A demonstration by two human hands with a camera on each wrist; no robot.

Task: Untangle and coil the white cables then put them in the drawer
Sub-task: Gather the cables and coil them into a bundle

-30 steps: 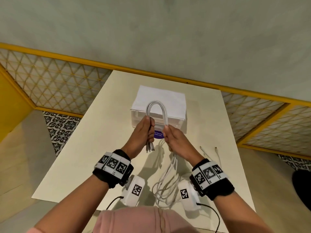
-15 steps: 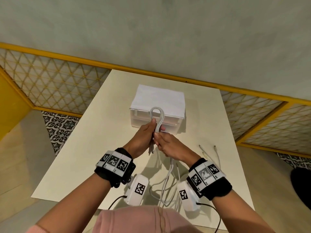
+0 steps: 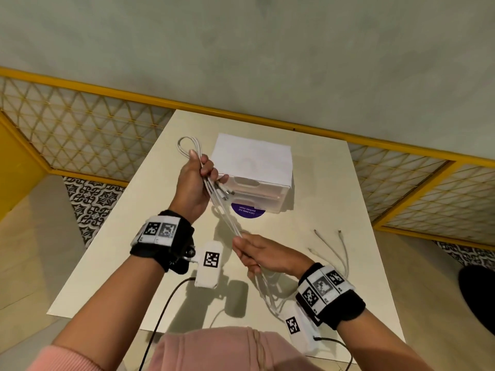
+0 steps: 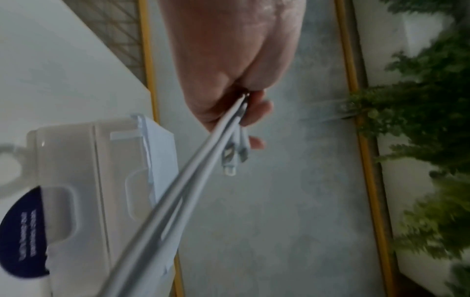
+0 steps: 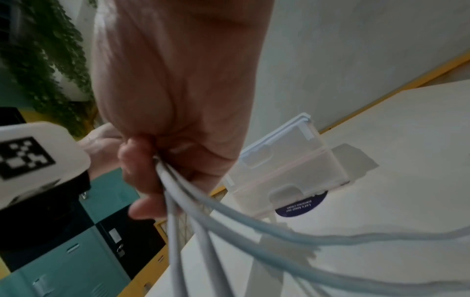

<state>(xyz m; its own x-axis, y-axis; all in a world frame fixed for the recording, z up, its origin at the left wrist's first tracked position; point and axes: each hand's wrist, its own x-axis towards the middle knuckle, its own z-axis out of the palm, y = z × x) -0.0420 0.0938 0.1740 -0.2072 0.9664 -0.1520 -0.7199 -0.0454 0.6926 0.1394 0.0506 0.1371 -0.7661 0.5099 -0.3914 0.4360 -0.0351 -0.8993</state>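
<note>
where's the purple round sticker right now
In the head view the purple sticker lies flat on the table, tucked under the front edge of the drawer box, just right of the cables.

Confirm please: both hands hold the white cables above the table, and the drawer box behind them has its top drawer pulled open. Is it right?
Not quite. The left hand and right hand do hold the white cables, but both drawers of the drawer box are closed, as the head view shows.

This is looking like a shared office or co-working break area. Teal lockers (image 5: 76, 261) with small locks are standing beside the cream table (image 3: 128, 236), yellow-framed lattice partitions (image 3: 80, 135) are running along the grey wall, greenery (image 4: 419, 120) is trailing down, and patterned tiles (image 3: 91, 202) are edging the floor.
</note>
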